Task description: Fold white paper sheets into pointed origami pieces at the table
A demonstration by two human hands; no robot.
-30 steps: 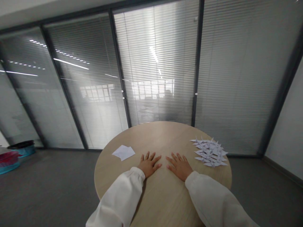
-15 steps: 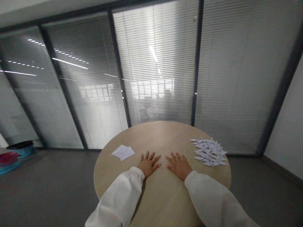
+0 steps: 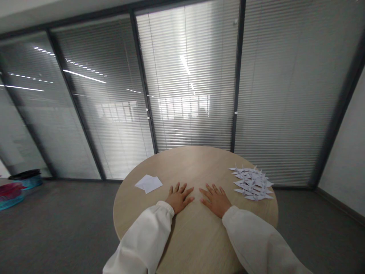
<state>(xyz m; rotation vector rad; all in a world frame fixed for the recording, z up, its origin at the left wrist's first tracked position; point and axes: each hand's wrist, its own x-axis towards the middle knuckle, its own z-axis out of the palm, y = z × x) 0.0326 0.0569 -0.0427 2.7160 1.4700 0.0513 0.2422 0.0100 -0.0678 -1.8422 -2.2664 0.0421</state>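
Note:
My left hand (image 3: 179, 198) lies palm down on the round wooden table (image 3: 196, 161), fingers spread, holding nothing. A few white paper sheets (image 3: 148, 184), overlapping at angles, rest on the table to its left. Flat on the wood as well, my right hand (image 3: 216, 200) has its fingers apart and nothing in them. To its right sits a cluster of folded white paper cranes (image 3: 252, 183), packed closely together near the table's right edge. A small gap separates my two hands, and neither touches the paper.
Behind the table runs a glass partition with blinds (image 3: 188, 76) in dark frames. On the grey floor (image 3: 74, 224) at the far left stand a blue bin with a black rim (image 3: 28, 179) and another bin with a red liner (image 3: 10, 194). A white wall (image 3: 349, 152) rises at right.

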